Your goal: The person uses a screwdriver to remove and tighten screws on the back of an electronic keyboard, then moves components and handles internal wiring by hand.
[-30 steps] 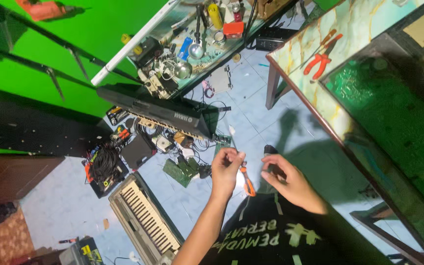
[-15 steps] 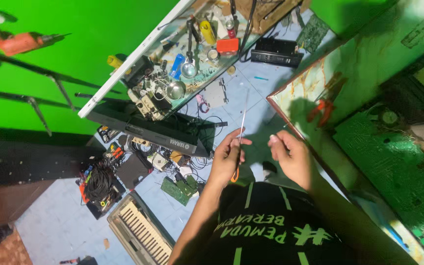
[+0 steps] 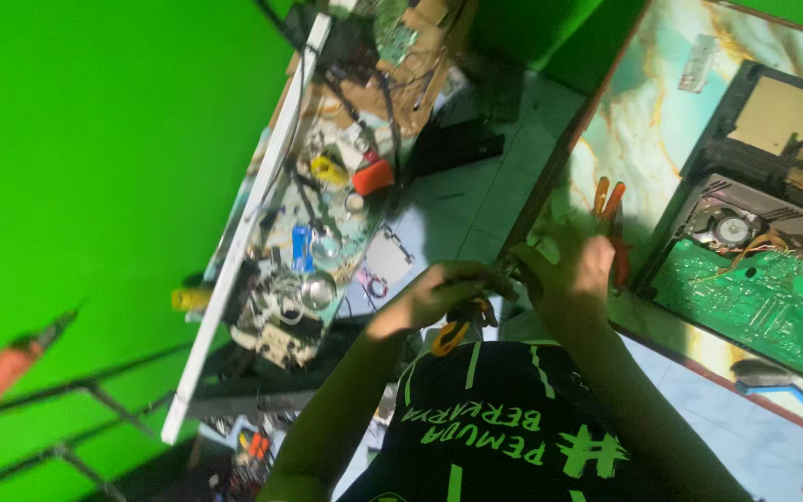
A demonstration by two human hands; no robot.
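Down near the lap, both hands meet over the black shirt [image 3: 504, 418]. Left hand [image 3: 434, 297] has its fingers curled shut round one orange-handled tool [image 3: 453, 333] — its handles hang below the fist, just above the shirt. Right hand [image 3: 569, 270] is beside it, fingers bent; whether they grip anything I cannot tell, the blur hides it. One pair of red-handled pliers [image 3: 611, 218] lies on the marbled counter [image 3: 643, 139], just behind the right hand. One open black casing [image 3: 773, 270] sits on that counter — inside it, one green circuit board [image 3: 755, 302]. One cluttered shelf [image 3: 327, 214] stands left, against the green wall [image 3: 95, 167].
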